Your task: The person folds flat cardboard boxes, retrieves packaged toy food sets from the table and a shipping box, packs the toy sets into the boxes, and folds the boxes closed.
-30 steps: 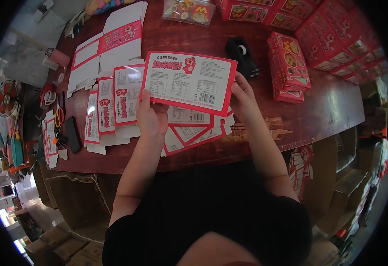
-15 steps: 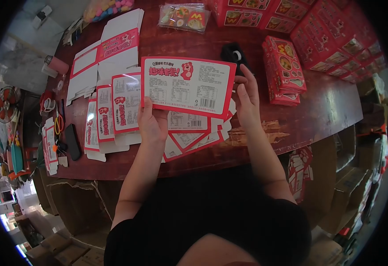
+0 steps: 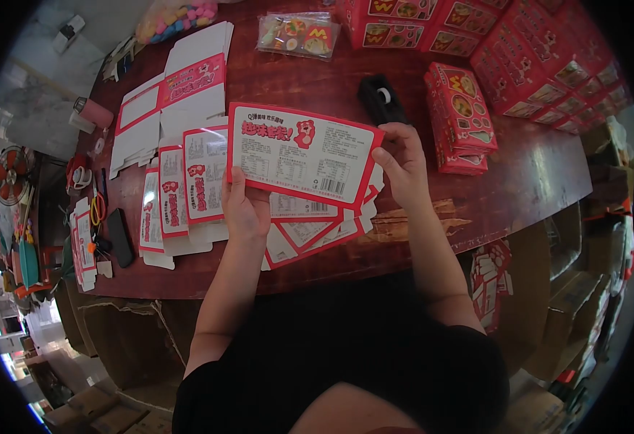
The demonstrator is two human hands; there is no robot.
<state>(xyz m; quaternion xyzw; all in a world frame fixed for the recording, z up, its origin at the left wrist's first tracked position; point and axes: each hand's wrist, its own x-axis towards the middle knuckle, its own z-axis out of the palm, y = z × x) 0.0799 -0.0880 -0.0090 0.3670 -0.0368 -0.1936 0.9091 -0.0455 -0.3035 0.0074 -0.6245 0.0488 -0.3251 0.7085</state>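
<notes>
A red-and-white printed box [image 3: 299,155] is held up over the table, its text and barcode side facing me. My left hand [image 3: 246,210] grips its lower left edge, thumb on the face. At the right end my right hand [image 3: 404,163] is closed on the box's edge, thumb in front and fingers behind. Below the box lie more flattened printed boxes [image 3: 306,231], partly covered by it. To the left, overlapping flat boxes [image 3: 205,173] lie with their printed backs up.
Flat cartons [image 3: 187,87] are piled at the back left. A black tape dispenser [image 3: 381,100] stands behind my right hand, beside stacked filled boxes [image 3: 462,116]. Large display boxes [image 3: 548,58] form a wall at the back right. Scissors [image 3: 98,206] and a black object [image 3: 120,239] lie left.
My right hand has closed from open fingers onto the box's right end. The box has tilted slightly, its right end lower.
</notes>
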